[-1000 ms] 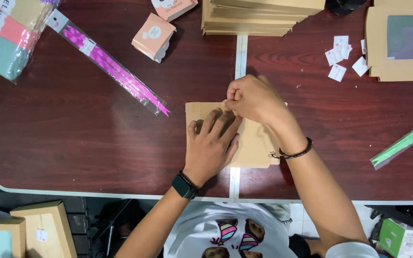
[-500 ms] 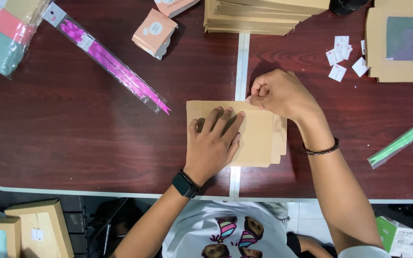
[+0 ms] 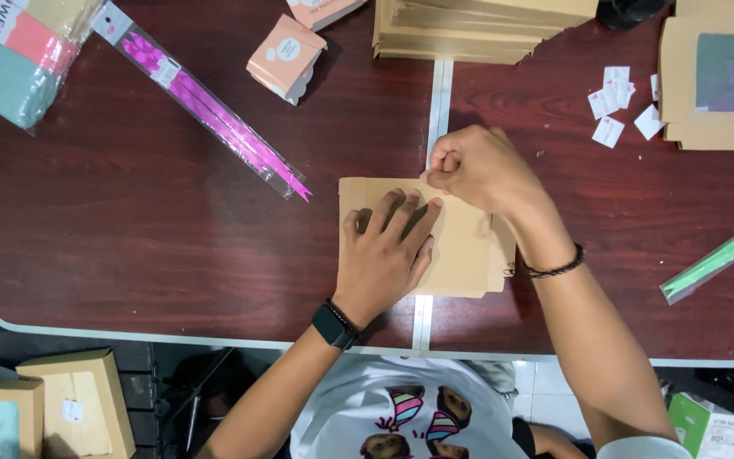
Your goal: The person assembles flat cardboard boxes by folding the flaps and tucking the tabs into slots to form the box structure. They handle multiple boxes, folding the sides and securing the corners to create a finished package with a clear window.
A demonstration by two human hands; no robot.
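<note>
A flat brown cardboard box blank (image 3: pixel 469 255) lies on the dark red table (image 3: pixel 129 238), near its front edge. My left hand (image 3: pixel 384 255) presses flat on the blank with fingers spread; a black watch is on that wrist. My right hand (image 3: pixel 473 170) is curled in a fist at the blank's top edge, pinching the cardboard there. A dark bracelet sits on the right wrist.
A stack of brown flat blanks (image 3: pixel 469 25) lies at the back. A pink ribbon pack (image 3: pixel 214 119), a small peach box (image 3: pixel 286 55) and towel packs (image 3: pixel 10 59) lie at the left. White stickers (image 3: pixel 613 106), a windowed brown box (image 3: pixel 719 81) and a green strip (image 3: pixel 715 259) are at the right.
My right hand has slid along the blank's top edge, first to the right and then back toward the middle. My left hand stays pressed on the blank.
</note>
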